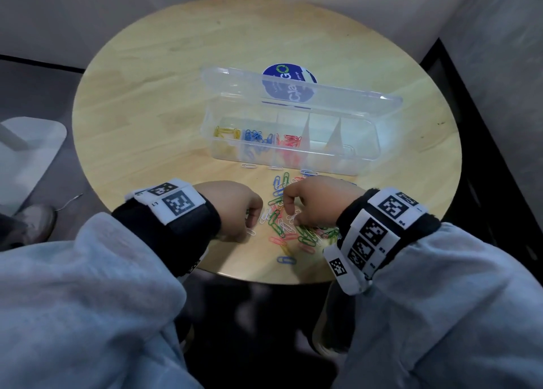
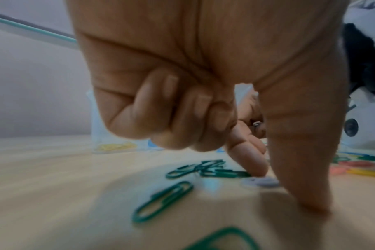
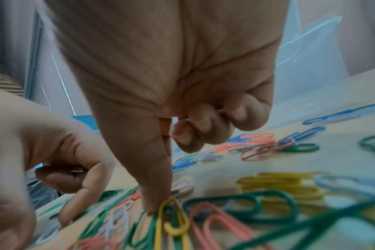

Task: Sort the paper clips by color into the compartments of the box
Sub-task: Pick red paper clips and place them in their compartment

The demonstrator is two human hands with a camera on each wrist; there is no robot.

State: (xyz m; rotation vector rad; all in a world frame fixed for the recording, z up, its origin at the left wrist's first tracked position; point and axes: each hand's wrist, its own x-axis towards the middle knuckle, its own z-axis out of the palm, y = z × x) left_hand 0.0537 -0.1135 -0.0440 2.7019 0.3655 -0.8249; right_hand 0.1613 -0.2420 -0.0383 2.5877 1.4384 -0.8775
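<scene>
Office-like corner: round wooden table (image 1: pixel 176 74), grey walls, dark floor

The head camera looks steeply down from above at a round table (image 1: pixel 152 100), taking in both forearms. Each wrist camera sits just above the tabletop, very close under its palm (heavily blurred), facing forward. All three views share the scattered paper clips (image 1: pixel 282 224) and clear box (image 1: pixel 293 142).
</scene>
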